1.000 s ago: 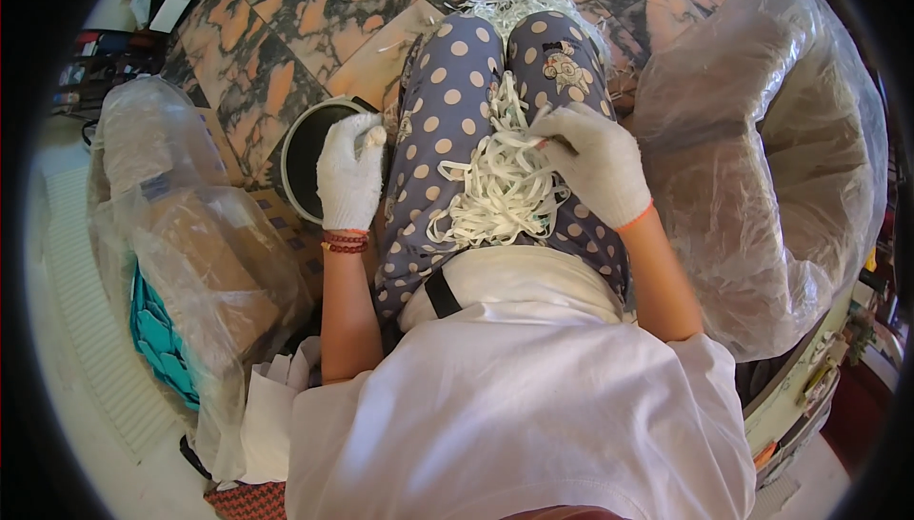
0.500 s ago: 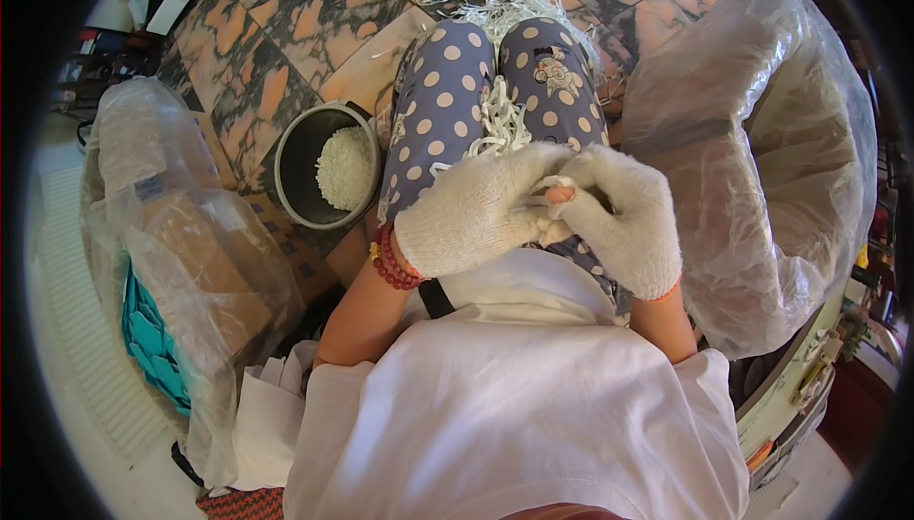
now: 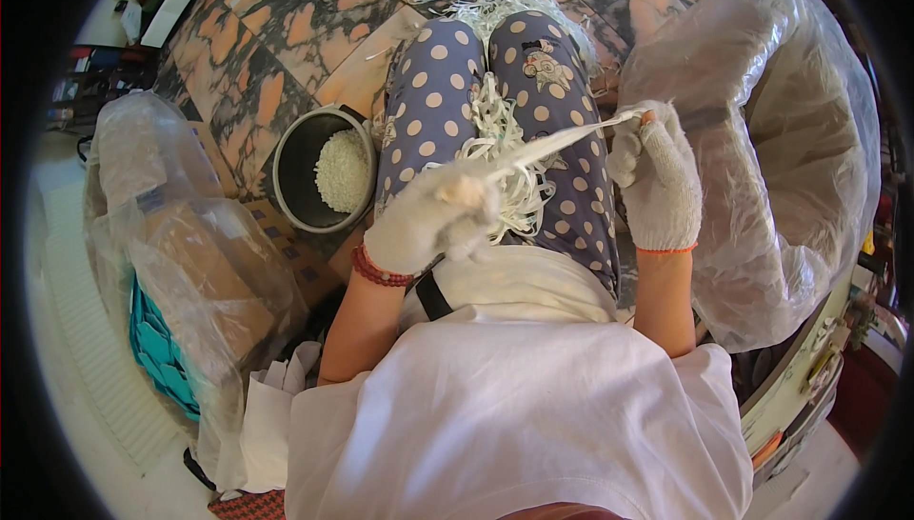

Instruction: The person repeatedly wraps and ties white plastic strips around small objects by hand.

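A white strip [image 3: 562, 144] runs slanting between my hands, above my lap. My right hand [image 3: 659, 177], in a white knitted glove with an orange cuff, pinches its far end at the fingertips. The near end runs into my left hand [image 3: 433, 220], gloved too and closed, smeared by motion, with a bare fingertip showing. A tangle of loose white strips [image 3: 505, 125] lies between my thighs, partly behind the held strip. More white strips [image 3: 519, 6] are heaped past my knees.
On my left stands a dark bucket [image 3: 290, 182] partly filled with small white pieces [image 3: 344, 172]. Beyond it sits a clear plastic bag [image 3: 143, 153] around cardboard and teal items [image 3: 157, 349]. A large open plastic bag [image 3: 685, 72] stands close by my right arm.
My hands were together over my lap. Now they are apart, the right up and to the right, the left slightly lower left, with the white strip drawn out between them.
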A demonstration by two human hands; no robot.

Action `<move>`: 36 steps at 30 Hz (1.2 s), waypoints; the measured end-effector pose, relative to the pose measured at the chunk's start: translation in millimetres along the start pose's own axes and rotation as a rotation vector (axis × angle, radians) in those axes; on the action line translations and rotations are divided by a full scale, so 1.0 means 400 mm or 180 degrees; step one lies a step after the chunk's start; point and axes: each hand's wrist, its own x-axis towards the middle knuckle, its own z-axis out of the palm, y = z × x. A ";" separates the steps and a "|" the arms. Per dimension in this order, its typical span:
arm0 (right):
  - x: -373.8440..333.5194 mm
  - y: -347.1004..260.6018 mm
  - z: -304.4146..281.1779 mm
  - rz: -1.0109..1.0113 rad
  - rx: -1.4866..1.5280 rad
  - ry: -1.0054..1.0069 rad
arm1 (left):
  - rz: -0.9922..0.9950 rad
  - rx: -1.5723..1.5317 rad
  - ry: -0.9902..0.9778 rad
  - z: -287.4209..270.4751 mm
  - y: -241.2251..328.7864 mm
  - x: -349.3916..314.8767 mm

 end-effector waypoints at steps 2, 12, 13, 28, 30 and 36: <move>-0.001 -0.016 -0.003 -0.0301 -0.0429 0.0249 | 0.0110 -0.2254 -0.0390 -0.011 -0.019 0.030; -0.080 0.011 0.068 -0.1077 -0.3394 -0.1539 | -0.1038 -0.0759 0.0936 0.078 -0.036 0.072; -0.082 0.006 0.064 -0.0878 -0.3400 -0.1719 | -0.0983 -0.0522 0.0983 0.082 -0.034 0.071; -0.001 0.063 0.015 -0.0982 -0.3808 -0.2303 | -0.0722 0.1504 0.0536 0.107 0.014 0.036; 0.008 0.054 0.004 -0.1379 -0.3612 -0.2283 | -0.0765 0.1563 0.0524 0.094 0.014 0.030; -0.003 0.040 0.026 -0.0716 -0.3125 -0.1977 | -0.0625 0.1274 0.0128 0.068 -0.018 0.038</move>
